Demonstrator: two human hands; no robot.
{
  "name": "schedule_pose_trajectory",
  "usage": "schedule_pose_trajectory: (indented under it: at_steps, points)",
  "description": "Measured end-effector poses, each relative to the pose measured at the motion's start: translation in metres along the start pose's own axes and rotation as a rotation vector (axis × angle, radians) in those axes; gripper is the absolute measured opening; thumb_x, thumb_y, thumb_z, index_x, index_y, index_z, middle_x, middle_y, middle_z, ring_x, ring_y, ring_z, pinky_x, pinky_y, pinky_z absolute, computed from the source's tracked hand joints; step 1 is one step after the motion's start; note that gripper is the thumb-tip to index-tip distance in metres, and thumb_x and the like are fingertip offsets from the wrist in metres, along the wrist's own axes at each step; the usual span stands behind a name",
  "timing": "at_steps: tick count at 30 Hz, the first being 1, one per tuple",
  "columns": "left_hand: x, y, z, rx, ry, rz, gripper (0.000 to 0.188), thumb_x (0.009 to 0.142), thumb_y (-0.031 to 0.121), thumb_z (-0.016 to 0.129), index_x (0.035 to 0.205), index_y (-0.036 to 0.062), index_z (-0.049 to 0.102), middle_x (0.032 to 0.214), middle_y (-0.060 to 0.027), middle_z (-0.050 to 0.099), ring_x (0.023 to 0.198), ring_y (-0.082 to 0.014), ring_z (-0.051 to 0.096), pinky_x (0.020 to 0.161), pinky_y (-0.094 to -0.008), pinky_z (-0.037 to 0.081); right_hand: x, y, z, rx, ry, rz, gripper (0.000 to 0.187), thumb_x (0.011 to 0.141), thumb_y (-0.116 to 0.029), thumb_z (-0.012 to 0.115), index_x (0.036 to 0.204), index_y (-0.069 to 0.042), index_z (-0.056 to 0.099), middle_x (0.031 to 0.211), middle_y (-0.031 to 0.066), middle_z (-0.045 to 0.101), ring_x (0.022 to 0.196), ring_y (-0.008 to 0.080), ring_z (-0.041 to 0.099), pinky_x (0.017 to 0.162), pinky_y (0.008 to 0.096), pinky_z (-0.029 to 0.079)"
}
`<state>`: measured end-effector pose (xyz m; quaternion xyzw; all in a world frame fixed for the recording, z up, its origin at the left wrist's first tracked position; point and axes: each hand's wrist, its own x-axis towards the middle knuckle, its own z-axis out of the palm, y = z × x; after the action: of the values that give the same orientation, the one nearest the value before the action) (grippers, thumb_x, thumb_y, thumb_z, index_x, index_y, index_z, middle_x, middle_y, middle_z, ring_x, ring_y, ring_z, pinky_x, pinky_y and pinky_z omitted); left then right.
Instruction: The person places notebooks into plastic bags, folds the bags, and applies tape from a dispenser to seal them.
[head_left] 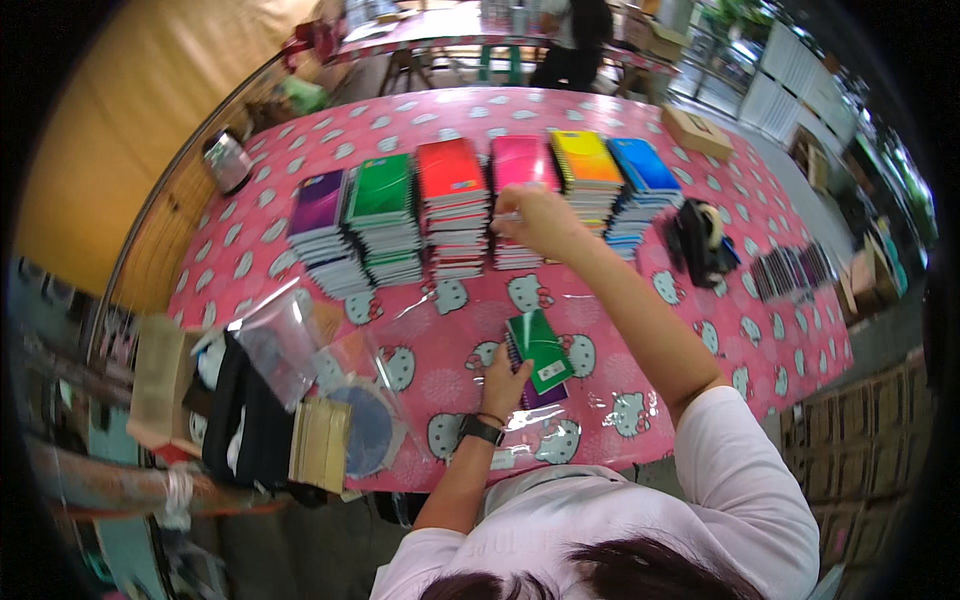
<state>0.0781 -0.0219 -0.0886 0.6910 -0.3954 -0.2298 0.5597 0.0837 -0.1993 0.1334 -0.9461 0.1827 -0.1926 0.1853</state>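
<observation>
Gripping two notebooks (542, 350) in left hand (504, 380) by surface's (800, 370) near edge; part-hiding one of six stacks (520, 165) with right hand (538, 222), grip unclear.

Stacks of spiral-bound paper notebooks before you, by top cover: six. You have one purple stack (320, 200), one green stack (381, 188), one red stack (450, 168), one pink stack (522, 158), one yellow stack (585, 157) and one blue stack (642, 164) (copies per stack too blurred to count). Nearest you, two loose ones show: one green-covered notebook (540, 348), one purple-covered notebook (546, 396). You also have one black tape dispenser (698, 245), one silver-and-black cylindrical container (227, 162) and, at the far right corner, one tan cardboard box (697, 133).
</observation>
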Motion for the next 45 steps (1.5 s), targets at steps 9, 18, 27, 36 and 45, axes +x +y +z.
schedule_pose_trajectory:
  at_steps: [9, 18, 27, 36, 45]
  points:
    - [-0.002, -0.014, -0.004, -0.110, 0.027, -0.054, 0.047, 0.081, 0.011, 0.064, 0.121, -0.0025, 0.045, 0.104, -0.0181, 0.063, 0.093, -0.0225, 0.063, 0.080, -0.0318, 0.048, 0.071, -0.009, 0.055, -0.448, 0.088, -0.290, 0.053, 0.075, -0.025, 0.069, 0.123, -0.010, 0.050, 0.123, 0.0099, 0.053, 0.109, 0.0304, 0.050, 0.093, 0.0395, 0.043]
    - [0.000, -0.019, -0.001, -0.113, 0.007, -0.074, 0.051, 0.080, 0.019, 0.065, 0.123, 0.0001, 0.044, 0.099, -0.0234, 0.062, 0.088, -0.0357, 0.062, 0.075, -0.0391, 0.048, 0.079, 0.012, 0.046, -0.312, 0.069, -0.336, 0.036, 0.076, -0.025, 0.068, 0.109, -0.012, 0.060, 0.101, 0.0108, 0.064, 0.096, 0.0314, 0.059, 0.084, 0.0411, 0.048]
    - [0.002, -0.005, -0.009, -0.169, -0.080, -0.157, 0.045, 0.083, 0.008, 0.063, 0.123, -0.0023, 0.044, 0.105, -0.0132, 0.063, 0.094, -0.0171, 0.061, 0.082, -0.0296, 0.047, 0.087, -0.003, 0.032, -0.603, -0.111, -0.429, 0.026, 0.080, -0.016, 0.053, 0.104, -0.007, 0.058, 0.091, 0.0150, 0.066, 0.083, 0.0309, 0.065, 0.071, 0.0431, 0.052]
    - [0.002, -0.024, -0.002, -0.193, 0.017, -0.094, 0.049, 0.079, 0.017, 0.067, 0.119, -0.0010, 0.047, 0.095, -0.0208, 0.064, 0.082, -0.0303, 0.065, 0.072, -0.0365, 0.049, 0.044, -0.022, 0.034, -0.591, 0.075, -0.565, 0.025, 0.076, -0.017, 0.059, 0.099, -0.009, 0.058, 0.090, 0.0067, 0.061, 0.096, 0.0244, 0.055, 0.079, 0.0390, 0.046]
    - [0.003, -0.002, -0.012, -0.075, -0.045, -0.100, 0.042, 0.084, 0.010, 0.062, 0.121, -0.0022, 0.046, 0.102, -0.0117, 0.063, 0.094, -0.0164, 0.060, 0.083, -0.0294, 0.046, 0.004, -0.034, -0.018, 0.035, 0.346, -0.301, 0.027, 0.083, -0.020, 0.062, 0.106, -0.006, 0.056, 0.091, 0.0086, 0.063, 0.082, 0.0247, 0.061, 0.070, 0.0373, 0.048]
